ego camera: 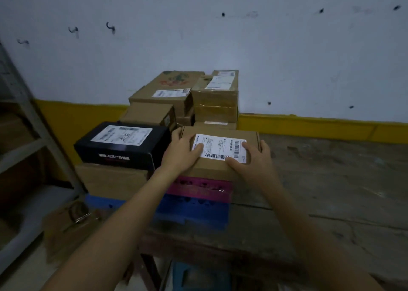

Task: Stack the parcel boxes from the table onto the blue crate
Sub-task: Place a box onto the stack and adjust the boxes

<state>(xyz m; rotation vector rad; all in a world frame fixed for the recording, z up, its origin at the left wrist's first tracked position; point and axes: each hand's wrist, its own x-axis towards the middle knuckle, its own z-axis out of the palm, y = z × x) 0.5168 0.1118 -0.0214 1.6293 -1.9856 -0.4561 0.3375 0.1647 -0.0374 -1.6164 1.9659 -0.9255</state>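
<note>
- Head view, stack: well advanced. Many parcel boxes already piled on the blue crate [192,211], which sits at the left end of the tabletop [320,180] against the wall; only its front edge showing under the load.
- On the pile: a black box [123,146] at front left atop a plain brown carton [112,180]; a large printed carton [167,89] and a taped box [217,98] at the back; a pink box [203,188] at front right.
- Box in hand: a flat brown labelled box [220,151], resting on or just above the pink box, at the pile's front right corner. Cannot tell if fully set down.
- Left hand [182,152] clasping its left edge, fingers [198,147] spread flat onto the label; right hand [254,160] clasping its right edge, thumb across the top. Both closed around the box, not released.
- Remaining: tabletop to the right showing bare wood, no further parcels visible there; judged near the end, with only seating and letting go of this box left, as far as visible.
- Left of the stack: a metal shelf [26,118], blurred and dim.
</note>
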